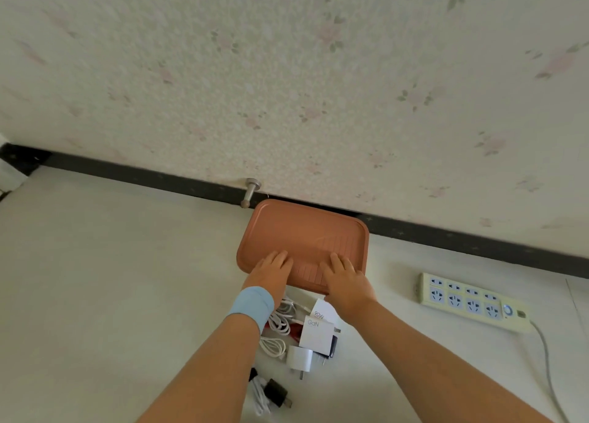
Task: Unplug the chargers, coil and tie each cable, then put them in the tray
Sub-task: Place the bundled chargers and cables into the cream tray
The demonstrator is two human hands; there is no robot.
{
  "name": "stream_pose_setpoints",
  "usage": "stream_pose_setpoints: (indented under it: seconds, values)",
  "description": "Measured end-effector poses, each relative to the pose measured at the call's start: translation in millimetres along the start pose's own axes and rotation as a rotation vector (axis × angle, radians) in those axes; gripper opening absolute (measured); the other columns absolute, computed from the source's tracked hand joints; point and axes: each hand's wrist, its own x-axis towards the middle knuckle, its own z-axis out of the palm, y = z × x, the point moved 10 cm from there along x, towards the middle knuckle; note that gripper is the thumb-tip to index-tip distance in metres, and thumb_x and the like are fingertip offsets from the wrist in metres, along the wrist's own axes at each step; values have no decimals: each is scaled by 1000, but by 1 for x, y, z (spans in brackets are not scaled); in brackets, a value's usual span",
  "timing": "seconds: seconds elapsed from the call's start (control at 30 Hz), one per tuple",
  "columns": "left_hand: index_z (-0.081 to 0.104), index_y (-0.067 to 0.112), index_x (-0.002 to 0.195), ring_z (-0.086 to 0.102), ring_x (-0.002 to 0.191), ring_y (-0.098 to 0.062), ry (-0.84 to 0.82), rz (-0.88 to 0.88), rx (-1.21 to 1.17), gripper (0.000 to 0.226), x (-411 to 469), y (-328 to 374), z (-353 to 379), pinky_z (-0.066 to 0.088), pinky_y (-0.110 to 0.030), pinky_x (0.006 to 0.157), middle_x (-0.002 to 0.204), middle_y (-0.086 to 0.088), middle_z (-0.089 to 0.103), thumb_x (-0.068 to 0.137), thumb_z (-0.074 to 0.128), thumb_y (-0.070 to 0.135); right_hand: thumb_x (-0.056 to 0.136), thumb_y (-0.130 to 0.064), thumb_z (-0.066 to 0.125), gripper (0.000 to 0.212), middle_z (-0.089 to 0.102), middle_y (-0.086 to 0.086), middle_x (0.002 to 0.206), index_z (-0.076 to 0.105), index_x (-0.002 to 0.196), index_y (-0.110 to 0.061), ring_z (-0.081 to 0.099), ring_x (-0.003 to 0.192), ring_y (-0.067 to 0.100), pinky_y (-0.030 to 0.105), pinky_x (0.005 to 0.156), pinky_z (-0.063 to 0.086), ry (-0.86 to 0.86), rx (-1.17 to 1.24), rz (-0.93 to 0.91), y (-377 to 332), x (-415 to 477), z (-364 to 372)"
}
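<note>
Left hand (274, 271) and right hand (345, 279) are laid flat, fingers extended, on the near rim of the tray (299, 228); nothing is gripped. Nearest, chargers (314, 331) and bundled white cables (280, 320) are heaped on the floor (111, 263), outside the tray. Farther off, the tray is backed against the skirting (446, 234). Should it be dragged nearer, the heap may be struck and bundles loosened.

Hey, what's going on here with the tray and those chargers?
A person rests the left hand and right hand flat on the brown tray by the wall. What shows of the tray is bare. Chargers and bundled white cables lie piled on the floor before it. The power strip has empty sockets.
</note>
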Motion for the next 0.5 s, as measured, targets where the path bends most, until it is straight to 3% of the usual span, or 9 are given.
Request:
stream_pose_setpoints:
  seconds: [0.13, 0.27, 0.37, 0.5]
  values:
    - [30, 9, 150, 16, 147, -25, 35, 18, 40, 66, 13, 2, -2, 38, -34, 110, 162, -7, 15, 92, 59, 6, 102, -17, 48, 69, 9, 27, 165, 10, 159, -4, 21, 149, 48, 49, 100, 54, -32, -99, -60, -6, 8, 9]
    - [48, 3, 136, 36, 135, -30, -20, 20, 154, 49, 29, 6, 0, 48, -36, 98, 151, -13, 36, 88, 60, 3, 106, -19, 39, 62, 10, 31, 163, 11, 159, -3, 26, 145, 54, 56, 108, 45, -100, -145, -140, -6, 15, 11]
    - [43, -1, 137, 41, 127, -32, -122, 87, 260, 49, 37, 9, 5, 45, -38, 98, 142, -16, 40, 93, 60, 12, 106, -27, 42, 62, 16, 31, 162, 18, 158, -5, 34, 142, 52, 54, 111, 43, -115, -143, -170, -2, 17, 5]
    - [35, -1, 140, 43, 123, -32, -150, 136, 379, 51, 32, 10, 11, 47, -37, 97, 142, -18, 38, 97, 54, 19, 99, -28, 51, 51, 29, 31, 158, 40, 144, -6, 54, 124, 46, 50, 97, 53, -105, -143, -212, 2, 18, -4]
